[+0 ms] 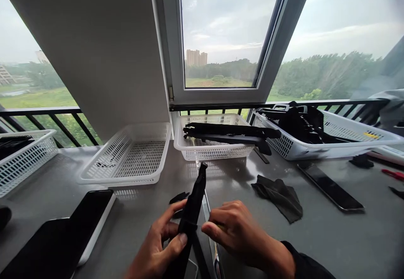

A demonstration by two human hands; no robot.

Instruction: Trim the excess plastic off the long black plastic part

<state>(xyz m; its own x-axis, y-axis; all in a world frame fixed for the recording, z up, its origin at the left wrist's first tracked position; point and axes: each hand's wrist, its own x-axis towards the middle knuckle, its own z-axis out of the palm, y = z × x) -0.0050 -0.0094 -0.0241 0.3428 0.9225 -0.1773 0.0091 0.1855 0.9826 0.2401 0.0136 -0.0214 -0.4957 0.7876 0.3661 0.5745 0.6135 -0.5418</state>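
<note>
My left hand (164, 245) is closed around a long black plastic strip (195, 199), thumb on the near side and fingers behind. The strip stands tilted, its narrow notched end pointing away from me. My right hand (240, 232) is a fist around a small tool with a yellow handle (221, 227), mostly hidden in the fingers. A thin tip from that tool reaches the strip's right edge, just above my left thumb. Small black scraps (179, 197) lie on the table behind my left hand. To the right rests a crumpled dark cloth (279, 197).
A white basket (217, 153) holds long black parts; another basket (293, 150) at right holds more. An empty white basket (126, 178) stands left of centre. A phone (331, 186) lies right, a black-topped white device (97, 224) left. Red-handled tool (393, 174) at far right.
</note>
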